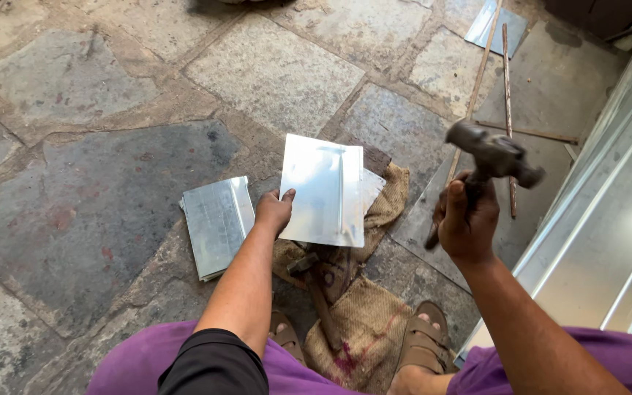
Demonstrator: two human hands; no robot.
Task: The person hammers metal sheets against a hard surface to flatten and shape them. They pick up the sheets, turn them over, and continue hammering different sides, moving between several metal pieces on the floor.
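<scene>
- Hammer (493,155) raised in the right hand (466,219), up and to the right of the sheet-metal piece (323,189); its head is blurred, and the handle runs down through the fist.
- Right hand fingers wrapped tight round the hammer handle, thumb on top.
- Left hand (273,212) is the nearer hand to the sheet-metal piece: it touches the piece's left edge near the lower corner, thumb (287,194) on the top face. The other fingers are hidden under the edge, so whether they pinch it cannot be told.
- Sheet-metal piece is a bright, roughly rectangular panel, long axis running away from the person, with a raised crease or fold line running lengthwise close to its right edge. Surface glares white in the sun; the lower right corner looks slightly uneven.
- Sheet-metal piece lies on a burlap sack (363,322), over a dark block (374,157) that shows at its upper right corner.
- Second hammer (314,281) lies on the burlap sack just below the sheet-metal piece, handle pointing toward the person.
- Stack of cut sheets (217,223) lies on the stone floor (96,190) just left of the left hand, apart from the sheet-metal piece.
- Thin rods (508,110) lie on the floor beyond the raised hammer; long corrugated sheets (608,227) run along to its right.
- Sandalled feet (422,340) rest on the lower part of the burlap sack.
</scene>
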